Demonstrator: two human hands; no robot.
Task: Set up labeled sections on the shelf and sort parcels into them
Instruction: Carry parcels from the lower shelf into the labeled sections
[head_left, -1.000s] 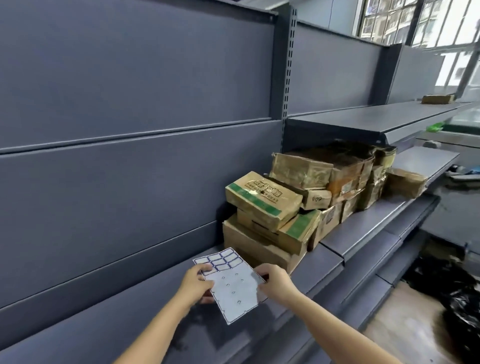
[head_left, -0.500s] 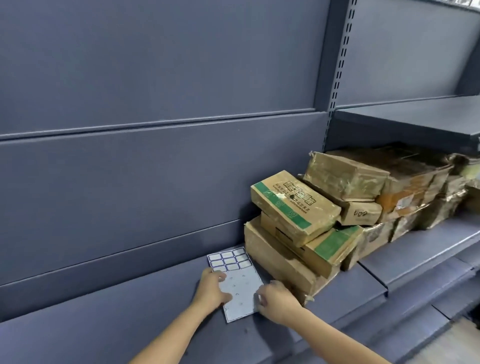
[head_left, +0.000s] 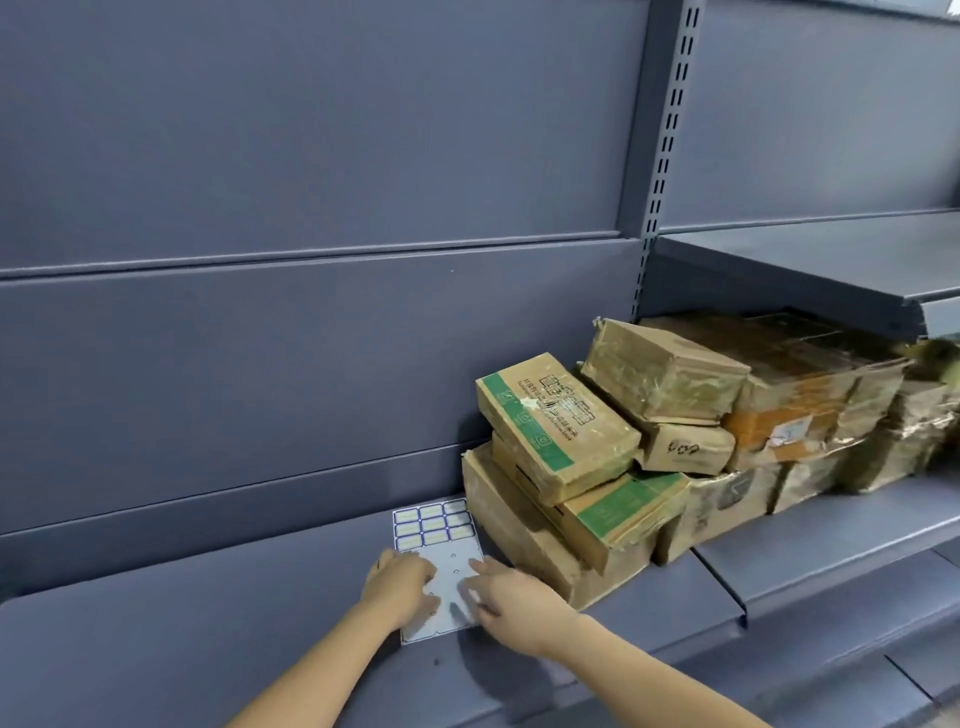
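Evidently both grips are on the label sheet (head_left: 435, 530), which lies flat on the shelf (head_left: 208, 623). The right grip (head_left: 511, 597) is open, its fingers stretched out and laid on the sheet's bare near half, probably to pin it or to work a label loose. The left grip (head_left: 400, 582) sits on the sheet's left edge with its fingers bent; I cannot tell whether it pinches the paper or only presses it. Just beyond the fingertips, blue-bordered labels fill the far end of the sheet (the part under the grips looks already peeled). Lying flat, the sheet has a firm backing for peeling. To the right of the right grip, close beside the sheet, the parcels (head_left: 558, 431) are heaped together, some leaning on one another. None stands apart in a section of its own, so I judge the sorting not yet begun.
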